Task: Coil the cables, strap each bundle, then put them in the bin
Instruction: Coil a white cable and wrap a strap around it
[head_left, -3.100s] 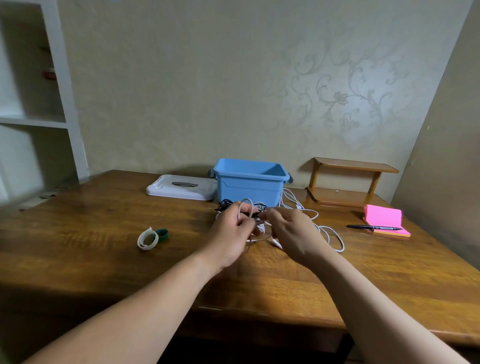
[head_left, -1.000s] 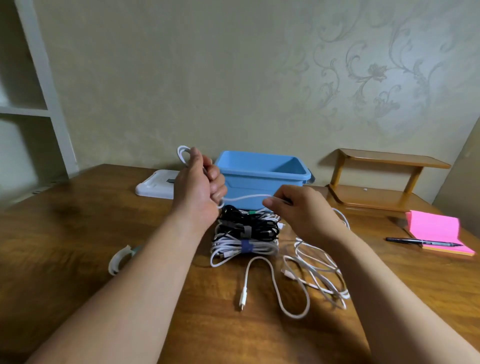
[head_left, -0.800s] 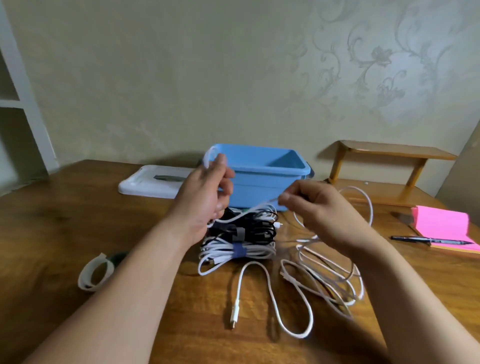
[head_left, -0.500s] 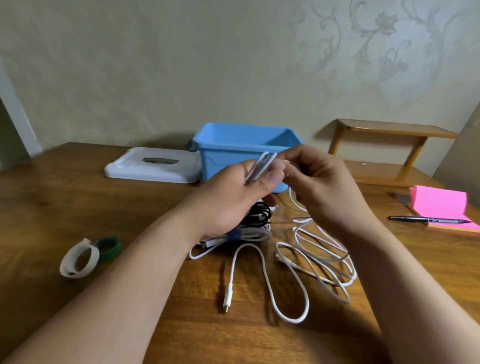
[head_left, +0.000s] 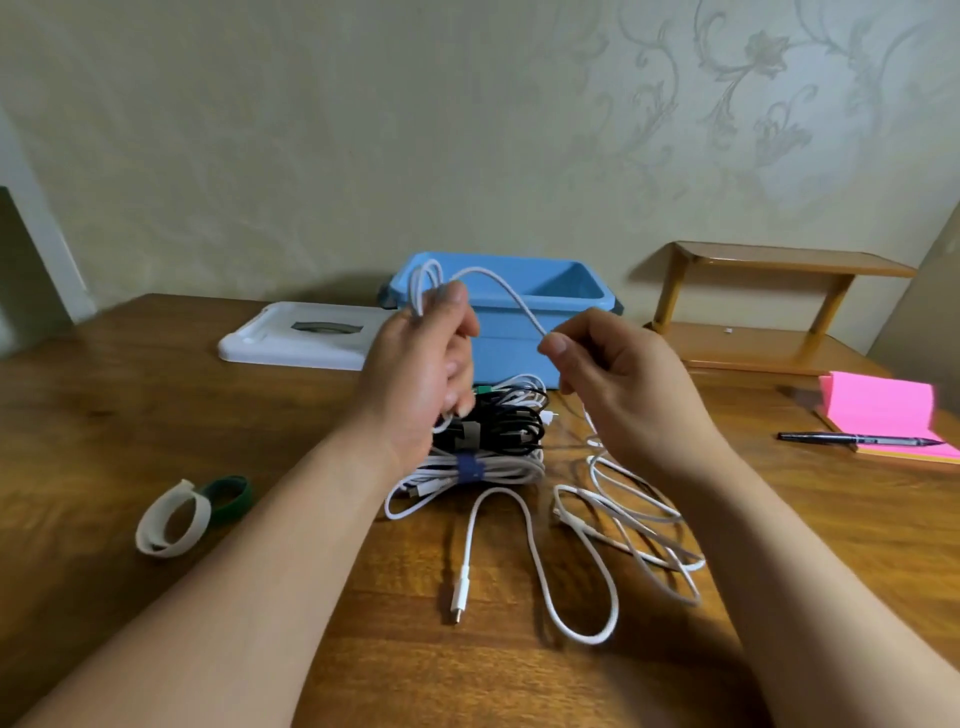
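Note:
My left hand (head_left: 421, 374) grips a few loops of a white cable (head_left: 498, 288) above the table. My right hand (head_left: 618, 379) pinches the same cable a short span away, so it arches between both hands. The rest of that cable (head_left: 618, 525) trails loose on the table under my right wrist. A strapped white bundle (head_left: 483, 470) and a strapped black bundle (head_left: 504, 428) lie below my hands. The blue bin (head_left: 571, 304) stands open behind them. A white strap (head_left: 169, 522) and a green strap (head_left: 228, 496) rest at the left.
The bin's white lid (head_left: 301, 338) lies left of the bin. A small wooden shelf (head_left: 769, 306) stands at the back right. Pink sticky notes (head_left: 888, 413) and a black pen (head_left: 857, 439) sit at the right edge. The wall is close behind.
My hands met near the bin half a second ago and have now drawn apart. The right hand slid along the cable, opening a fresh arch for another loop.

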